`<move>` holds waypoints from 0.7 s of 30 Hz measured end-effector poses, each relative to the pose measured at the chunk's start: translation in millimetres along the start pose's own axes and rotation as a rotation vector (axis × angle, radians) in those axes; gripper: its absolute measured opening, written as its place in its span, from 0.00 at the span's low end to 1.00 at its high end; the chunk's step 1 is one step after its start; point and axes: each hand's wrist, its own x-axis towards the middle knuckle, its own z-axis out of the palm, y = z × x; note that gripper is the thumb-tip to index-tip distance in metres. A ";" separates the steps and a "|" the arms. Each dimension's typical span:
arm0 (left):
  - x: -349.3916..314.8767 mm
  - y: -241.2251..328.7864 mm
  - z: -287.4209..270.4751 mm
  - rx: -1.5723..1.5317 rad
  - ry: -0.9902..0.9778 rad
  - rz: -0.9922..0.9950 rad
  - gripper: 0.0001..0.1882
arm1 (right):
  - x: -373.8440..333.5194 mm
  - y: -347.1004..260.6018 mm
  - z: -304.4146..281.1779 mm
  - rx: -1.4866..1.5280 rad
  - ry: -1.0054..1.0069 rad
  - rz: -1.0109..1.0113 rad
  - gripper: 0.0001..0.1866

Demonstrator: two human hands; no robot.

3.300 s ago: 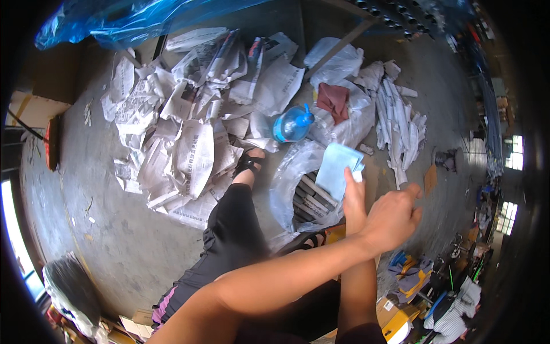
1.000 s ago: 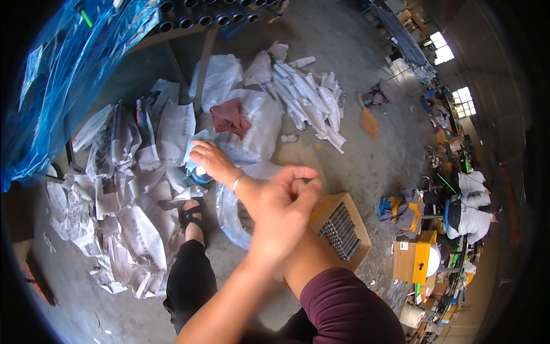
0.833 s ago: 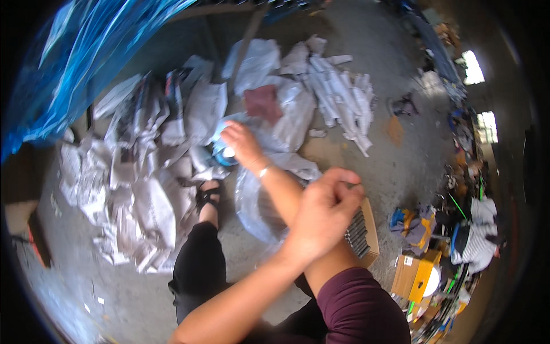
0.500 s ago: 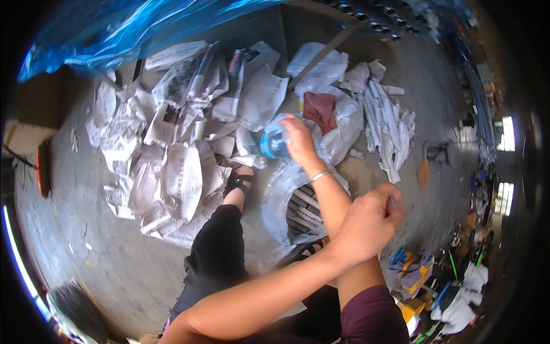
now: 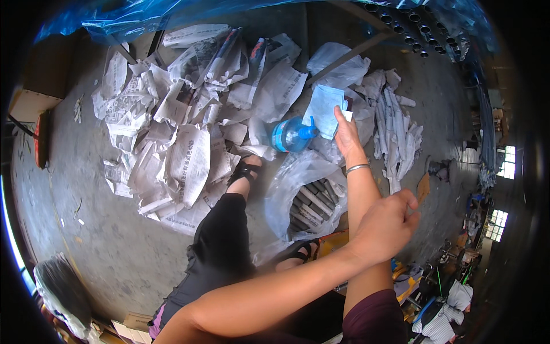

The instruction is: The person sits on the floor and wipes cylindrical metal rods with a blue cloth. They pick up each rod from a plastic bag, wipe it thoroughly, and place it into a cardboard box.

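My right hand (image 5: 346,135), with a silver bangle on its wrist, pinches a light blue folded sheet (image 5: 324,109) between thumb and fingers. A dark reddish piece shows just behind the sheet's edge. Left of it, a clear plastic bottle (image 5: 292,136) with a blue cap and handle lies on its side, apart from the hand. My left hand (image 5: 384,226) is closed above my right forearm, its arm crossing over the right one; the inside of its fingers is hidden. Below the bottle, an open clear plastic bag (image 5: 275,198) holds several grey rods (image 5: 312,203).
A wide heap of crumpled newspaper (image 5: 189,155) covers the floor to the left. Rolled paper strips (image 5: 392,132) lie to the right, and another clear plastic bag (image 5: 338,63) lies farther back. Blue plastic film (image 5: 126,20) and metal tubes (image 5: 412,26) stand beyond. My feet flank the bag of rods.
My right hand has let go of the bottle and moved right to take hold of the light blue sheet. The left hand stays closed over the right forearm.
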 end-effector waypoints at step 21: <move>-2.4 4.1 1.8 0.022 0.021 0.027 0.09 | 18.4 40.9 37.5 -0.581 0.236 -0.698 0.21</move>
